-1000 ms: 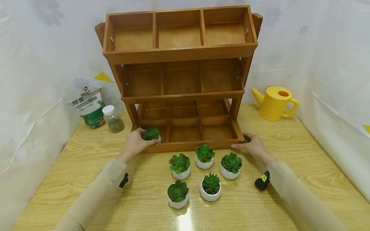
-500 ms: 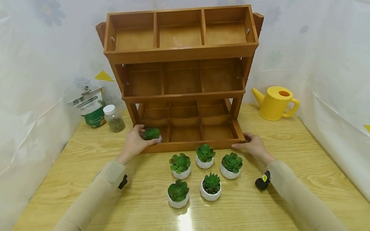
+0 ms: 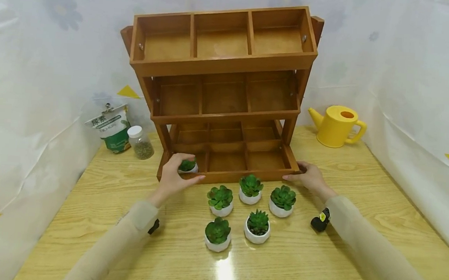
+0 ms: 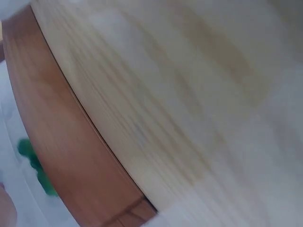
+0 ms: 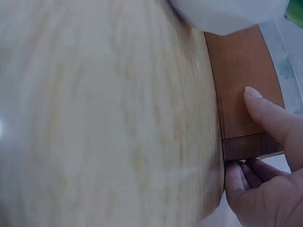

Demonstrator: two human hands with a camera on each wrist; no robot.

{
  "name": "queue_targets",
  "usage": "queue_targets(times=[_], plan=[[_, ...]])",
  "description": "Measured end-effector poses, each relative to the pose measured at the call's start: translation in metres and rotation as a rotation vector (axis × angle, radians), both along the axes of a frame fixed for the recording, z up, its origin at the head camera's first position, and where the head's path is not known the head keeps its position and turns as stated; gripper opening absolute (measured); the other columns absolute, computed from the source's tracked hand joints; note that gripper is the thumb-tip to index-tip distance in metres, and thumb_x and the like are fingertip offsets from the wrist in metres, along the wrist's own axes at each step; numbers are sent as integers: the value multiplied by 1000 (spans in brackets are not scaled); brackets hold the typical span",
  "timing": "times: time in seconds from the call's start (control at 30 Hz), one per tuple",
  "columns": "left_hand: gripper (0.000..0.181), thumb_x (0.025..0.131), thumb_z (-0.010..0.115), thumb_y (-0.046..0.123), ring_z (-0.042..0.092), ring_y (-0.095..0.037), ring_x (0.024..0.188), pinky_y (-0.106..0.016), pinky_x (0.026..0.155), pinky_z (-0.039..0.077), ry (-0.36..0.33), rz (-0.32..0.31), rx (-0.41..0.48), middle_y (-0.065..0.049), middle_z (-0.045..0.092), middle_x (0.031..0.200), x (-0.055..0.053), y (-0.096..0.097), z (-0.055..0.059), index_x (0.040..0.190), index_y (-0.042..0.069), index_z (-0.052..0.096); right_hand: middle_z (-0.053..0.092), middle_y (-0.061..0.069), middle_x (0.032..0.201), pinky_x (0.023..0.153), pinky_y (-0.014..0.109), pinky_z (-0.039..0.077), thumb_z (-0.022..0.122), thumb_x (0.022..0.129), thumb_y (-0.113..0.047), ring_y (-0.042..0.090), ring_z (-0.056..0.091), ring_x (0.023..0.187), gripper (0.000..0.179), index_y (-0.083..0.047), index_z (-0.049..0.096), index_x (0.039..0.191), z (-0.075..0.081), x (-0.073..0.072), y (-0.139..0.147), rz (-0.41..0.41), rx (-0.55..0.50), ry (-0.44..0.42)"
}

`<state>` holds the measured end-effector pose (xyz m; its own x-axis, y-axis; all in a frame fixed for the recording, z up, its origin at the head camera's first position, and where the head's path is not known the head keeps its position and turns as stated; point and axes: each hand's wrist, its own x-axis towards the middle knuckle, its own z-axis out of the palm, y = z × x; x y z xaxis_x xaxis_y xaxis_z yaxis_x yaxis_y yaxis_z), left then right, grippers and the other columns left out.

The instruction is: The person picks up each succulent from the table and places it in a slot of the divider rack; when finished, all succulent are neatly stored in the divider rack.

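Note:
In the head view, a small potted succulent [image 3: 188, 167] stands in the front left compartment of the wooden tiered shelf [image 3: 221, 179]. My left hand [image 3: 172, 177] is around it with thumb and forefinger spread apart; the thumb lies over the shelf's front board, away from the pot. The other left fingers are hidden. In the left wrist view, only green leaves [image 4: 40, 172] show behind the board. At the shelf's bottom right corner, my right hand [image 3: 309, 178] grips the wood. Its thumb [image 5: 265, 111] presses the front face, with the fingers curled against the end.
Several potted succulents [image 3: 218, 234] in white pots stand on the wooden table [image 3: 285, 268] in front of the shelf. A yellow watering can [image 3: 334, 129] is at the back right. A lidded jar [image 3: 142, 144] and a clipped bag [image 3: 114, 131] stand back left.
My left thumb and forefinger have parted from the potted succulent, and that hand has shifted slightly right. The right hand keeps its hold on the shelf corner. The whole head view has shifted slightly.

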<state>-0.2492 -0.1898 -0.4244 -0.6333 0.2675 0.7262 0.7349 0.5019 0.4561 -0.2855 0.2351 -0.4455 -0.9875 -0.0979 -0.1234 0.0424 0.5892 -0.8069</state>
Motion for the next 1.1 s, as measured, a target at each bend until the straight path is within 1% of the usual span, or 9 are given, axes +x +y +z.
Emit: queue_targets(times=[0.07, 0.1, 0.23, 0.33, 0.47, 0.57, 0.63, 0.87, 1.1], plan=[[62, 76, 77, 48, 59, -30, 97, -51, 83, 50, 48, -84, -12, -16, 64, 105, 1, 5, -2, 115, 2, 62, 42, 28, 143, 108, 53, 33, 78, 79, -38, 43, 41, 130, 89, 5, 36, 144, 0, 0, 0, 0, 5, 2], [63, 77, 73, 51, 60, -29, 96, -50, 81, 50, 52, -121, -18, -15, 64, 105, 2, 8, -3, 115, 2, 62, 42, 28, 143, 108, 53, 33, 78, 79, -39, 43, 41, 130, 89, 6, 36, 144, 0, 1, 0, -2, 6, 3], [68, 77, 69, 58, 59, -29, 96, -48, 79, 51, 4, -245, -71, -15, 63, 108, 6, 17, -4, 114, 1, 61, 42, 29, 142, 108, 53, 34, 78, 80, -38, 43, 41, 130, 88, 6, 36, 144, 2, 2, -2, -4, 11, 7], [76, 74, 72, 58, 58, -31, 100, -46, 83, 51, -96, -310, -127, -16, 61, 113, 11, 22, -4, 118, -2, 57, 42, 29, 142, 108, 53, 34, 78, 80, -37, 43, 41, 130, 88, 6, 36, 143, 4, 4, -3, -6, 17, 7], [83, 70, 82, 47, 56, -33, 110, -47, 92, 49, -280, -372, -228, -18, 57, 122, 17, 27, -2, 128, -3, 50, 42, 29, 142, 108, 53, 34, 78, 80, -37, 43, 41, 130, 88, 7, 35, 144, 4, 4, -4, -5, 20, 7], [88, 67, 88, 34, 53, -31, 118, -47, 96, 47, -390, -381, -316, -17, 53, 129, 20, 30, -1, 135, -2, 45, 43, 29, 142, 107, 53, 35, 78, 80, -37, 43, 42, 129, 88, 7, 36, 143, 3, 3, -3, -5, 23, 10], [90, 66, 88, 29, 52, -30, 120, -47, 97, 46, -431, -378, -356, -16, 52, 132, 21, 32, -2, 137, -1, 42, 44, 29, 141, 107, 53, 35, 78, 79, -38, 43, 43, 129, 88, 6, 37, 143, 2, 3, -3, -6, 26, 14], [86, 68, 86, 22, 55, -29, 117, -42, 97, 48, -506, -394, -407, -17, 54, 129, 19, 35, -5, 135, -5, 40, 43, 28, 143, 108, 53, 34, 78, 79, -38, 43, 41, 130, 88, 5, 37, 144, 0, 2, -2, -9, 21, 11], [69, 68, 87, 31, 62, -19, 101, -31, 88, 52, -562, -338, -475, -8, 64, 114, 17, 36, -6, 122, 3, 53, 43, 27, 142, 108, 53, 34, 78, 79, -37, 42, 42, 130, 88, 4, 36, 144, 0, 2, -2, -8, 3, 10]])
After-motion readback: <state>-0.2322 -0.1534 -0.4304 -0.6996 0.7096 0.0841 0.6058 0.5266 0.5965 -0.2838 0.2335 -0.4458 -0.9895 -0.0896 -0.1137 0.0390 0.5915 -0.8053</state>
